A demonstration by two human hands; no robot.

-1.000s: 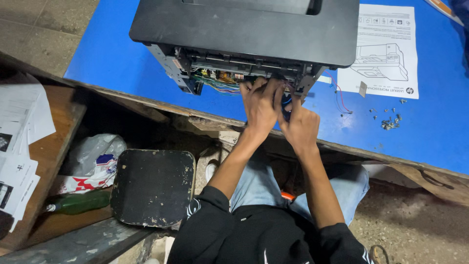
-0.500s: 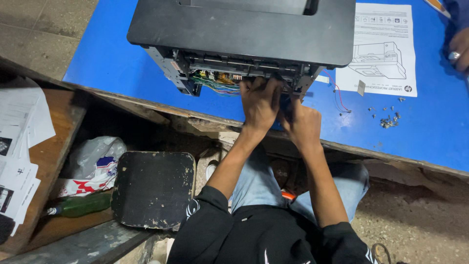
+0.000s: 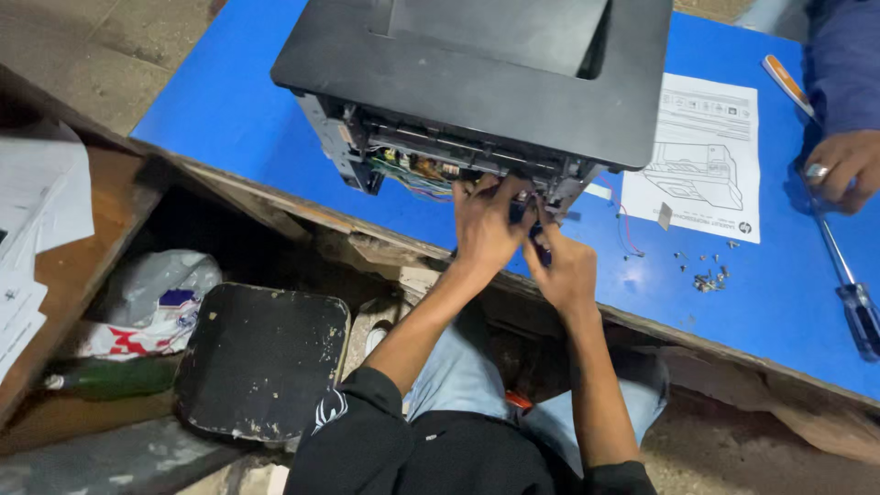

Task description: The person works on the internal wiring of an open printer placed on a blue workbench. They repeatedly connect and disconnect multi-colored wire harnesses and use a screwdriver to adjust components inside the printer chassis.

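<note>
Our left hand [image 3: 486, 225] and right hand [image 3: 561, 266] pinching parts inside the black printer [image 3: 477, 82], white diagram sheet [image 3: 704, 156] beside it on the blue table [image 3: 238, 110]

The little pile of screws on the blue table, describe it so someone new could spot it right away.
Start at the black printer on the blue table and move to the printed sheet beside it. Just below that sheet's lower edge lie the loose screws, tiny grey metal bits, unlike the long screwdriver farther along.

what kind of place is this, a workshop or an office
Most likely a small repair workshop: an opened black printer with bare wiring sits on a worn blue workbench, with loose screws and a screwdriver nearby.
</note>
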